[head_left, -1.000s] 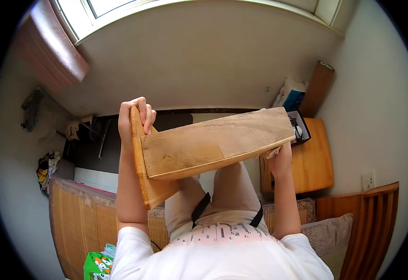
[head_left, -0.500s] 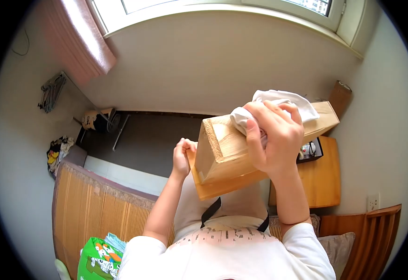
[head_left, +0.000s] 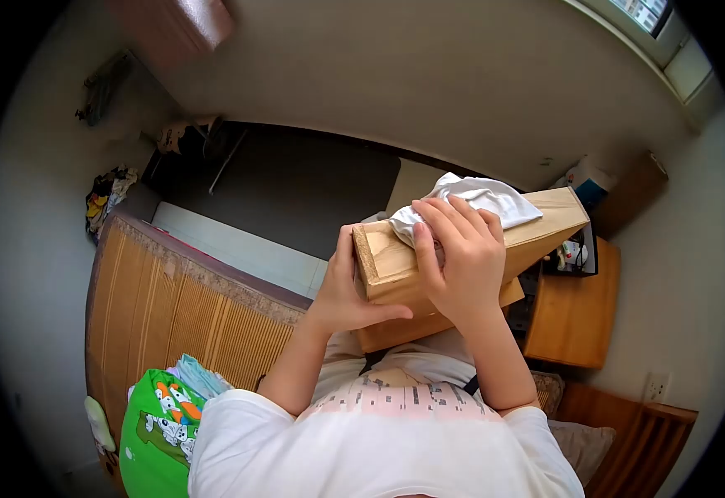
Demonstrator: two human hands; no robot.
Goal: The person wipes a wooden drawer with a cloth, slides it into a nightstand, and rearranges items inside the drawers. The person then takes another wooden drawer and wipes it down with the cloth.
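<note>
A pale wooden drawer point(head_left: 391, 286) is held over my lap, its narrow upper face turned up. My left hand point(head_left: 347, 286) grips its left end, with the thumb along the near side and the fingers behind the edge. On top lies a crumpled white cloth point(head_left: 495, 199). My right hand point(head_left: 464, 261) is closed over the cloth and presses it against the wood; part of the cloth spreads out beyond the fingers. The drawer's inside is hidden from this angle.
At the right stands a wooden nightstand point(head_left: 574, 311) with a dark box point(head_left: 578, 253) of small items. A bed with a woven mat point(head_left: 188, 282) lies left, carrying a green bag point(head_left: 159, 432). A cardboard box point(head_left: 632, 199) leans near the wall. A dark mat point(head_left: 296, 183) covers the floor.
My left hand has shifted from the lower panel up to the drawer's left end. The right hand and cloth moved slightly left along the top. The head view has tilted and turned.
</note>
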